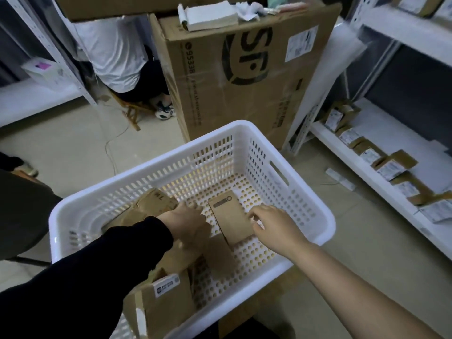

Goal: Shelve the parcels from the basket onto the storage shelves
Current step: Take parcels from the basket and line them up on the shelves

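Fingertips [253, 213] of curled right hand [272, 223] on parcel [231, 219]

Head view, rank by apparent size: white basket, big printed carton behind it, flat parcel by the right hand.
1-2. white basket and printed carton: similar spread, basket nearer the camera, so unranked.
3. flat parcel: clearly smallest.

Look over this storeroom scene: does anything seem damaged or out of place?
The brown parcel in the white basket's left corner looks crumpled and dented, unlike the flat parcel mid-basket. A white strip lies loose on the floor beside the right shelf.
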